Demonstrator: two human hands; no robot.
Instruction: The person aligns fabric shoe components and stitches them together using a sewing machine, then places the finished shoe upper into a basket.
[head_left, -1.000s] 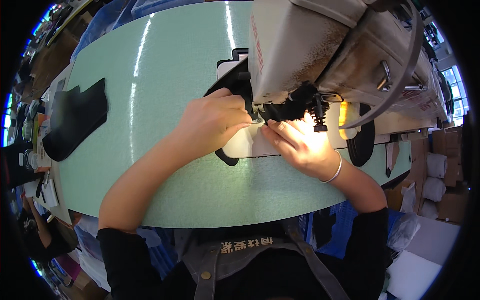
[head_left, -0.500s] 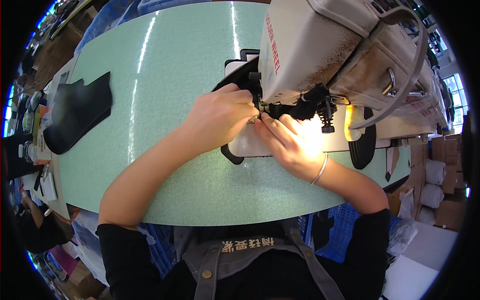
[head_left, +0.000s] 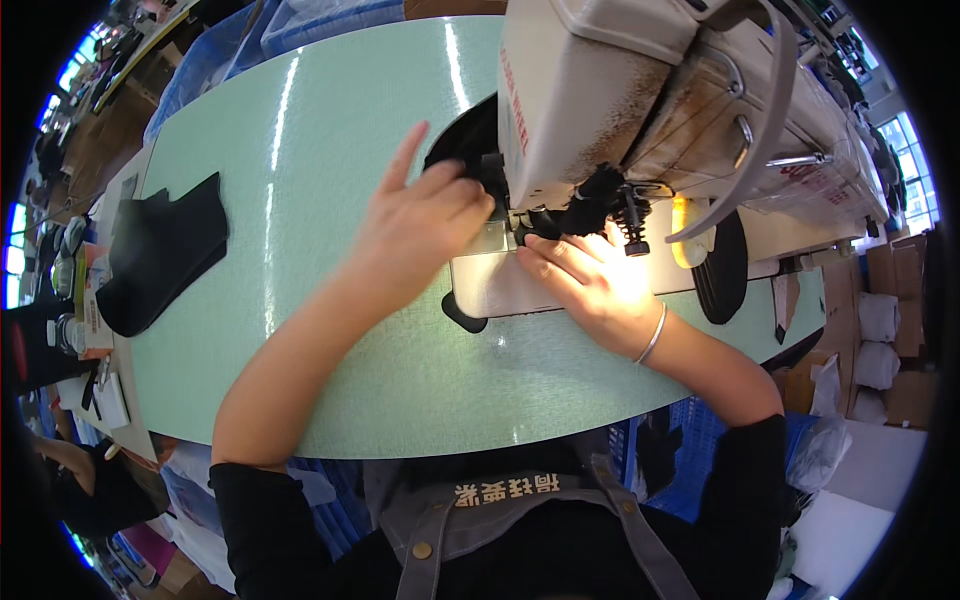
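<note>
A cream sewing machine [head_left: 590, 110], brown-stained on its side, stands over the right half of the green table. My left hand [head_left: 425, 230], slightly blurred, is left of the presser foot [head_left: 520, 222]. Its index finger points away from me, apart from the other, bent fingers; nothing shows held in it. Beyond those fingers, a black flat piece [head_left: 462, 140] lies partly behind the machine head. My right hand [head_left: 595, 290], under the bright lamp glow, rests with stretched fingers on the pale machine bed [head_left: 490, 285], fingertips close to the presser foot. What lies beneath those fingertips is hidden.
Another black cut piece [head_left: 165, 255] lies at the left of the green table [head_left: 340, 230]. A yellow-and-white object [head_left: 687, 232] and a black flat piece [head_left: 722, 270] are to the right. Blue crates [head_left: 690, 450] stand below the near edge. A co-worker's arm [head_left: 65, 460] shows far left.
My left hand has come away from the presser foot toward the left, its closed fingers loosening and the index finger lifting. My right hand stays at the machine bed. The view has shifted slightly.
</note>
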